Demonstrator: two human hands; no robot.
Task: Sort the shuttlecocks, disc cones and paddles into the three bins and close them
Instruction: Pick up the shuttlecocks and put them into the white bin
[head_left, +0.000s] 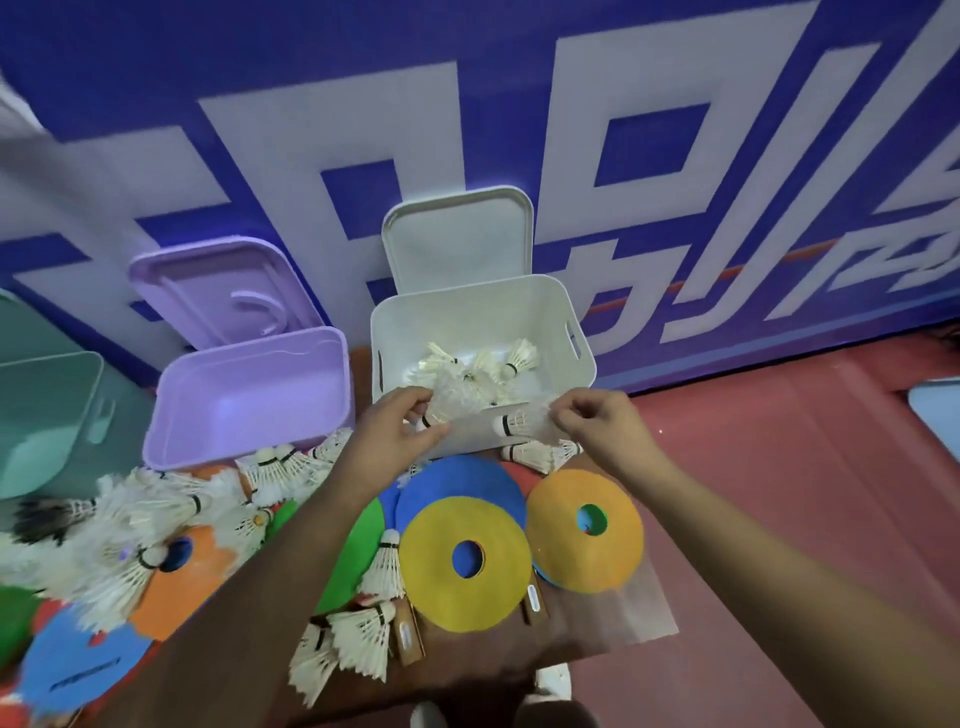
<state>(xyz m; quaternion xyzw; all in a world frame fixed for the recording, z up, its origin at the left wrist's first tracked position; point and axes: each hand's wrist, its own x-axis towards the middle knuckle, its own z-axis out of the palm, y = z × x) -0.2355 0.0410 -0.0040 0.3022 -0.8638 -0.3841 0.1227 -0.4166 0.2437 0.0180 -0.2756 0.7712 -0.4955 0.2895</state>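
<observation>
Head view only.

**Bins.** Three rounded-rectangle plastic bins stood at the far edge of the brown table (587, 636), all open, with their lids upright behind them.
- The white plastic bin with slot handles (519, 306) had its flat white lid (460, 234) behind it.
- The lilac plastic bin (260, 374) had its ribbed lilac lid (218, 291) behind it.
- The teal plastic bin (47, 405) was cut off by the left edge.

**Hands.**
- My left hand (400, 431), fingers curled, pinched a white feathered shuttlecock (447, 402) above the white bin's near rim. It was motion-blurred, so I could not read which way it pointed.
- My right hand (597, 423) pinched the feather skirt of a second shuttlecock (519, 422). It lay sideways just in front of the bin's near wall, its black-banded cork pointing left.

**Table.** Flat, matte, round disc cones with centre holes overlapped one another.
- The yellow disc cone (431, 582) and the amber disc cone (613, 551) lay on top.
- The blue disc cone (467, 478) lay partly beneath the yellow one.
- The green disc cone (358, 551) was half hidden by my left forearm.
- The orange disc cone (192, 587) sat among a fluffy pile of loose shuttlecocks (156, 519), which was smeared by blur at the left.
- Two wooden paddle handles (408, 634) with pale labels stuck out from under the yellow disc; their blades were hidden.

**Contents.**
- White bin: a loose heap of feathered shuttlecocks (498, 364), which I could not count.
- Lilac bin: only its smooth, glossy floor showed.
- Teal bin: I could not make out the inside.
</observation>
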